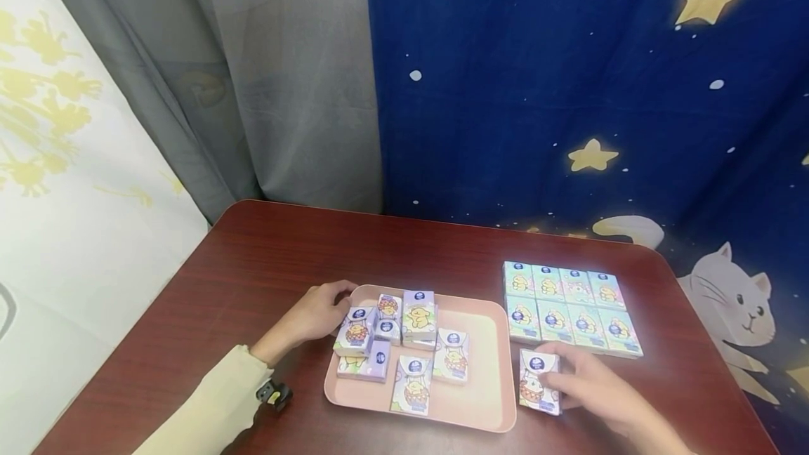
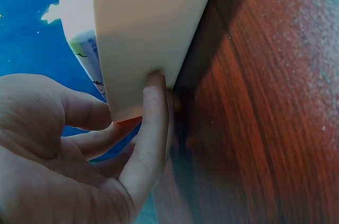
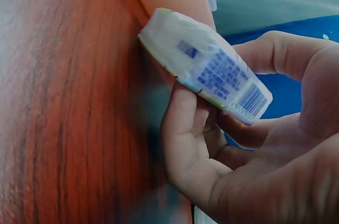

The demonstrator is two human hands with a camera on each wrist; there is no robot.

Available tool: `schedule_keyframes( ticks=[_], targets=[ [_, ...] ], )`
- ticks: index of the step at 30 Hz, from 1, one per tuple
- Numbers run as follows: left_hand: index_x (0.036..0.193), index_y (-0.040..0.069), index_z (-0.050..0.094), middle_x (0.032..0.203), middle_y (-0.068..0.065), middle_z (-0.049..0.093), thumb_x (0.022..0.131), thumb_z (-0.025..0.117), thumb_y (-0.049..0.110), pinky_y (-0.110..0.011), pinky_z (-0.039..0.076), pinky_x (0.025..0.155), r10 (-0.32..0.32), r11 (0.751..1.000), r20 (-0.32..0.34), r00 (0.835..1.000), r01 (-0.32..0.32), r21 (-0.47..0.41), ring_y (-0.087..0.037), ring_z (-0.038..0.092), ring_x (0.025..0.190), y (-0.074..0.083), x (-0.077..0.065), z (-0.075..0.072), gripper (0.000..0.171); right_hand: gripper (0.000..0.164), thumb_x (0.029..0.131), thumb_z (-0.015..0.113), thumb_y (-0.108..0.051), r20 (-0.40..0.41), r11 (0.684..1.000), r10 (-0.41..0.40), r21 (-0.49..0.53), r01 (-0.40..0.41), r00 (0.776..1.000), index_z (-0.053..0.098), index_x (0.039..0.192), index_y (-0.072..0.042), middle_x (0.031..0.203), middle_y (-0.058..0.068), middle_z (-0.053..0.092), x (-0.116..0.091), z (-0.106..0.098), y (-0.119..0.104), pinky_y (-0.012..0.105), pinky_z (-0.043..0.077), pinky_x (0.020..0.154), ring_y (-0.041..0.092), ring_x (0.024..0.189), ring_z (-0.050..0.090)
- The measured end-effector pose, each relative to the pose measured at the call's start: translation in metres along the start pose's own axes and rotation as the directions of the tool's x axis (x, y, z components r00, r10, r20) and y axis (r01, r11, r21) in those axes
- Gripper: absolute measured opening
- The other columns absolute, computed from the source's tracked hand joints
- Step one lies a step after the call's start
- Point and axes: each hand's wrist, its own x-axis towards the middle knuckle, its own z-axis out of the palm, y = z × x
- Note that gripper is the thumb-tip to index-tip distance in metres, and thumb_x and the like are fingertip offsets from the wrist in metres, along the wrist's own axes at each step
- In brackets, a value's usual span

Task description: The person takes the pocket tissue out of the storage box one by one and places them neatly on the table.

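Note:
A pink tray (image 1: 483, 350) lies on the table and holds several small tissue packs with cartoon prints, some stacked at its left side. My left hand (image 1: 321, 311) grips the tray at its back left corner. In the left wrist view, the thumb is at the rim and a fingertip presses the outer wall (image 2: 148, 33). Just right of the tray, my right hand (image 1: 588, 381) pinches one tissue pack (image 1: 532, 388) between thumb and fingers. That pack (image 3: 212, 70) shows its barcode side in the right wrist view, held over the table close to the tray wall.
Two rows of light green tissue packs (image 1: 571, 307) lie side by side at the right, behind my right hand. The dark red table (image 1: 284, 251) ends at a rounded back edge. Behind it hang a grey curtain (image 1: 303, 76) and a blue star-printed curtain (image 1: 493, 125).

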Motion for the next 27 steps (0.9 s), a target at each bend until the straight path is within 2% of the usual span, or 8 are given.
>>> schedule_keyframes(
  ticks=[3,6,10,13,16,19,27],
  targets=[
    [0.138,-0.002,0.07,0.086,-0.005,0.071,0.11,0.059,0.009,-0.033,0.053,0.057,-0.002,1.0,0.005,1.0,0.002,-0.008,-0.015,0.067,0.07,0.0,0.0,0.0,0.032,0.041,0.099,0.066,-0.001,-0.07,0.998,-0.001,-0.061,-0.004,0.998,0.053,0.134,0.017,0.106,0.012,0.072,0.001,0.004,0.0,0.041,0.066,0.074,0.027,0.092,0.074],
    [0.138,-0.003,0.069,0.085,-0.005,0.071,0.11,0.059,0.008,-0.033,0.054,0.056,-0.007,1.0,0.008,1.0,0.007,-0.018,-0.015,0.067,0.068,0.0,0.0,0.0,0.032,0.039,0.096,0.071,-0.001,-0.167,0.987,-0.013,-0.162,-0.014,0.986,0.056,0.13,0.011,0.097,0.01,0.07,0.002,0.009,-0.001,0.038,0.064,0.068,0.025,0.083,0.071],
    [0.138,-0.002,0.07,0.085,-0.005,0.071,0.11,0.059,0.008,-0.034,0.054,0.057,-0.007,1.0,0.005,1.0,0.007,-0.013,-0.015,0.067,0.068,0.0,0.0,0.0,0.032,0.041,0.092,0.081,-0.005,-0.308,0.945,-0.005,-0.312,-0.097,0.951,0.06,0.127,0.002,0.084,0.007,0.065,0.003,0.016,-0.005,0.034,0.058,0.061,0.022,0.072,0.065],
    [0.138,-0.002,0.07,0.085,-0.005,0.071,0.11,0.059,0.009,-0.034,0.053,0.057,-0.005,1.0,0.003,1.0,0.005,-0.01,-0.015,0.066,0.069,0.0,0.0,0.0,0.032,0.046,0.09,0.087,-0.011,-0.377,0.9,0.004,-0.401,-0.168,0.926,0.061,0.126,-0.001,0.087,0.005,0.065,0.004,0.017,-0.007,0.034,0.055,0.06,0.021,0.072,0.063],
    [0.138,-0.002,0.07,0.085,-0.005,0.071,0.11,0.059,0.009,-0.034,0.054,0.057,-0.007,1.0,0.005,1.0,0.007,-0.017,-0.015,0.067,0.068,0.001,0.0,0.0,0.032,0.048,0.087,0.091,-0.014,-0.395,0.858,-0.034,-0.483,-0.176,0.918,0.063,0.124,-0.001,0.095,0.006,0.067,0.005,0.017,-0.008,0.035,0.055,0.063,0.02,0.078,0.065],
    [0.138,-0.002,0.07,0.085,-0.005,0.071,0.11,0.059,0.009,-0.034,0.055,0.056,-0.008,1.0,0.006,1.0,0.009,-0.026,-0.015,0.067,0.068,0.001,0.0,0.0,0.032,0.048,0.085,0.092,-0.014,-0.39,0.832,-0.084,-0.533,-0.151,0.917,0.064,0.12,0.0,0.1,0.006,0.068,0.004,0.016,-0.008,0.035,0.055,0.067,0.019,0.083,0.064],
    [0.139,-0.003,0.069,0.084,-0.005,0.07,0.111,0.058,0.008,-0.034,0.057,0.055,-0.008,0.999,0.011,1.0,0.008,-0.048,-0.015,0.069,0.066,0.0,0.0,0.001,0.032,0.048,0.08,0.094,-0.01,-0.395,0.805,-0.177,-0.584,-0.098,0.901,0.063,0.116,-0.003,0.104,0.009,0.07,0.004,0.018,-0.01,0.04,0.058,0.077,0.018,0.085,0.068]
  ],
)
